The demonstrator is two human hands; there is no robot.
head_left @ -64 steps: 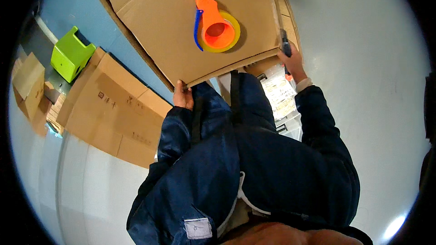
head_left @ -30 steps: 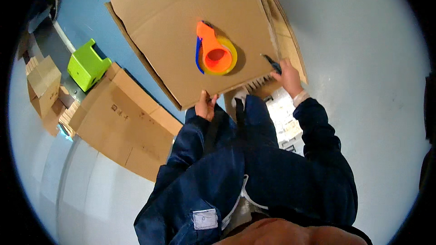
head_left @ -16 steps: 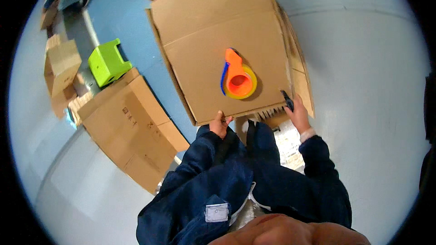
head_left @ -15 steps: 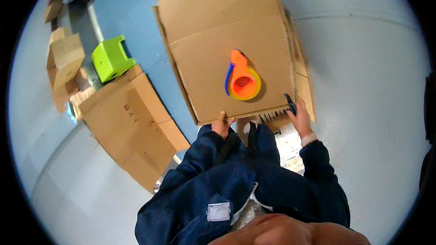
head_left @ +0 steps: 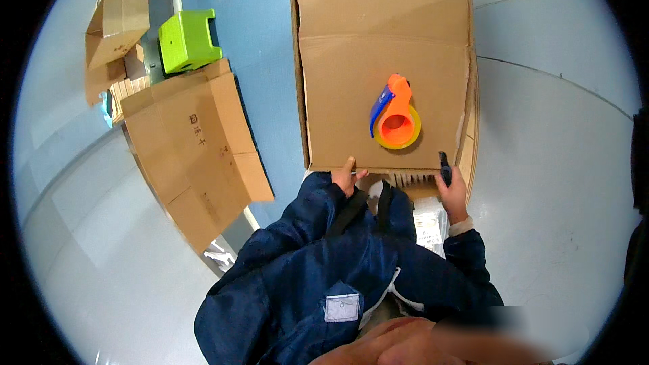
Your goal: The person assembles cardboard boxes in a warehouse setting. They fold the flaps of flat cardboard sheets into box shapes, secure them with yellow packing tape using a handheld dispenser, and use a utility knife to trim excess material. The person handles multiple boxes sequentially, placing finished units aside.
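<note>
A large brown cardboard sheet (head_left: 351,101) lies in front of me, on top of more cardboard that shows along its right side. My left hand (head_left: 345,178) pinches its near edge, thumb on top; the other fingers are partly hidden. My right hand (head_left: 453,192) is closed round a black box cutter (head_left: 445,167) by the near right corner. The cutter points away from me; I cannot make out its blade. On the sheet rests an orange and blue tape dispenser (head_left: 403,99) with a yellow roll of tape (head_left: 399,144).
An opened cardboard box (head_left: 182,155) lies to the left. Beyond it stand a lime green plastic stool (head_left: 182,42) and more folded cardboard (head_left: 122,20). A clear-wrapped pack with a white label (head_left: 428,226) sits beside my right forearm. Blue floor (head_left: 257,47) runs between.
The view has shifted, so the sheet and dispenser appear farther right and straighter. Both hands remain at the sheet's near edge. The box cutter now sits slightly farther right relative to the sheet's corner.
</note>
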